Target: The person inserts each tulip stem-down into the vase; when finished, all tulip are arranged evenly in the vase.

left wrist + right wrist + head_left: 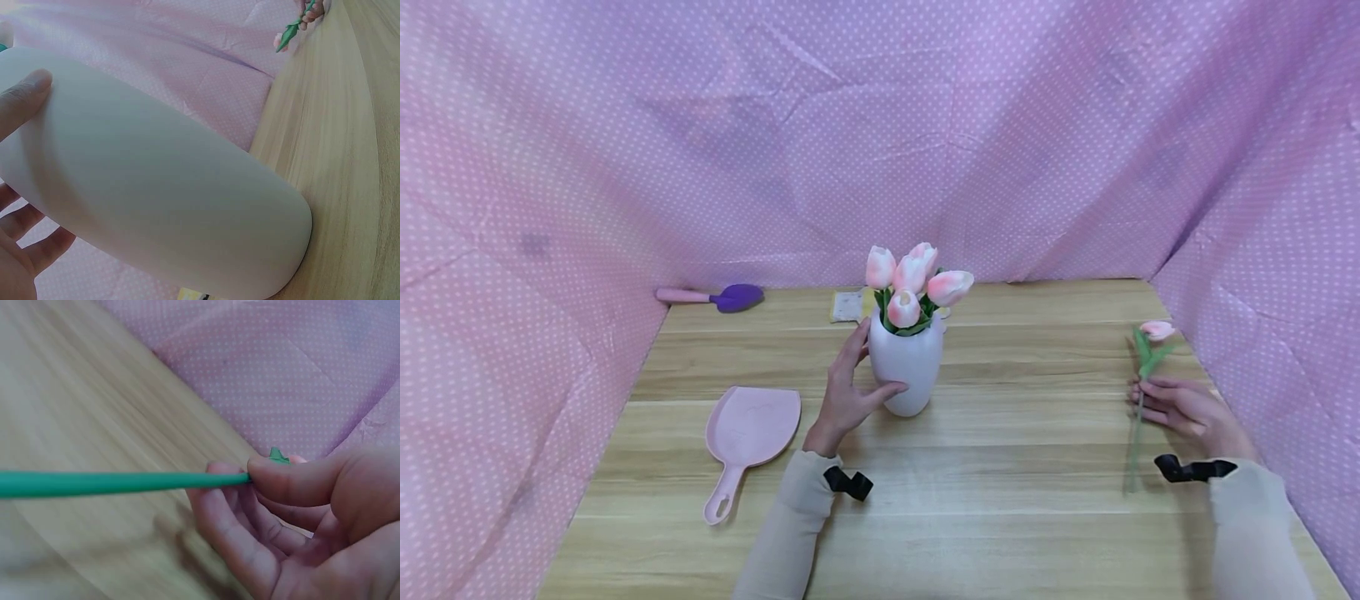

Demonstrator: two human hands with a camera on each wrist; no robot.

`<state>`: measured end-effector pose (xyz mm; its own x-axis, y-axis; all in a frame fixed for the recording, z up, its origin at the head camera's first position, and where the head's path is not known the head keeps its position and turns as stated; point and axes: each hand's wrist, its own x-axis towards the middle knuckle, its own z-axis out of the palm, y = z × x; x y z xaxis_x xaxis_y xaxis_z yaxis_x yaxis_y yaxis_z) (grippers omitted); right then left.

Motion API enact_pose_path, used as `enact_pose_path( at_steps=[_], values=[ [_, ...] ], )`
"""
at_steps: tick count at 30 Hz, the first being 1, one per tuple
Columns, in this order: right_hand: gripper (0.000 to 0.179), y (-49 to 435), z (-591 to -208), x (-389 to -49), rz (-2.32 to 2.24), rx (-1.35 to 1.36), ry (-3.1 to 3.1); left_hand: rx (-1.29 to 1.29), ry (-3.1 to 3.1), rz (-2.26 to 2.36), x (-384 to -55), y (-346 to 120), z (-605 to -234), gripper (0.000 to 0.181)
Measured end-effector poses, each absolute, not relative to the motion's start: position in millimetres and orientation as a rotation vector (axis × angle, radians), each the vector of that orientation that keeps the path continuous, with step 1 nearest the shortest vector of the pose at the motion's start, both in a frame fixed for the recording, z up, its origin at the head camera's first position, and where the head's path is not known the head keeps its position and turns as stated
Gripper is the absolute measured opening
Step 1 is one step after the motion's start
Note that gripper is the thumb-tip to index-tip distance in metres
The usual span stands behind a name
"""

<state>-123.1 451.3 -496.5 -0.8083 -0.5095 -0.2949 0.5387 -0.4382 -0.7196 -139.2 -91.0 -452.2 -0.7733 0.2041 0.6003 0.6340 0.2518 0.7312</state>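
Note:
A white vase stands upright mid-table with several pink-and-white tulips in its mouth. My left hand holds it from the left, thumb across the front and fingers around the far side. In the left wrist view the vase fills the middle, with the thumb on its upper part. Over at the right, my right hand pinches a single tulip by its green stem, bloom pointing away from me. The right wrist view shows the stem between thumb and fingertips, its bloom mostly hidden behind the hand.
A pink dustpan lies left of the vase. Farther back on the left is a purple trowel with a pink handle. A small white-and-yellow packet sits behind the vase. Pink dotted cloth walls the wooden table at the back and sides.

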Motion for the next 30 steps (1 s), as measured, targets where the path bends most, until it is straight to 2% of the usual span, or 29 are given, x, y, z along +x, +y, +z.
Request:
enact_pose_path(
  at_steps=[16,30],
  values=[
    [0.050,421,-514,-120,-2.487,0.084,0.806,-0.751,-2.166,-1.523,-140,-91,-453,0.108],
    [0.033,389,-517,-110,-2.763,0.122,0.462,-0.760,-2.158,-1.525,-139,-90,-452,0.106]
  ],
)
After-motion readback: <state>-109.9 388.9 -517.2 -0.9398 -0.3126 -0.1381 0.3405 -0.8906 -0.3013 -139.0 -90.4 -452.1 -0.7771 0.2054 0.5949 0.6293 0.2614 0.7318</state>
